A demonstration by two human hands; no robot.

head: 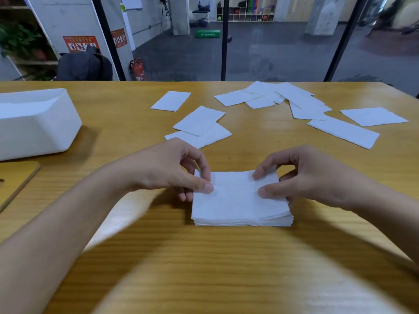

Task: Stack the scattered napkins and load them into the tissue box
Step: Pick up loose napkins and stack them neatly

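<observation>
You are in the stacking step. Your left hand [172, 171] and your right hand [315, 177] hold the stack [240, 202] from its two sides. On each side the thumb lies on the top sheet and the other fingers curl down around the edge, so both hands are closed on the stack, not spread. The stack rests on the table [226, 257] directly in front of you. Its layers look nearly even; only the near right corner fans out a little.

I judge the task to be less than half done. Many napkins lie loose farther on the table: an overlapping pair [199, 125] just behind your left hand, a single napkin [171, 100] beyond it, and a heap [290, 100] toward the far right with two more sheets beside it. The tissue box [34, 123] stands at the far left, well apart from the stack — whether it holds anything yet I cannot tell. A wooden board [15, 180] lies just in front of it.

The next move, as I see it, asks you to free one hand while the other keeps the stack pressed, and to take the overlapping pair first, because it is nearest. The paper is thin and will probably slide or fold — so lift it by an edge and lay it square on the top.
</observation>
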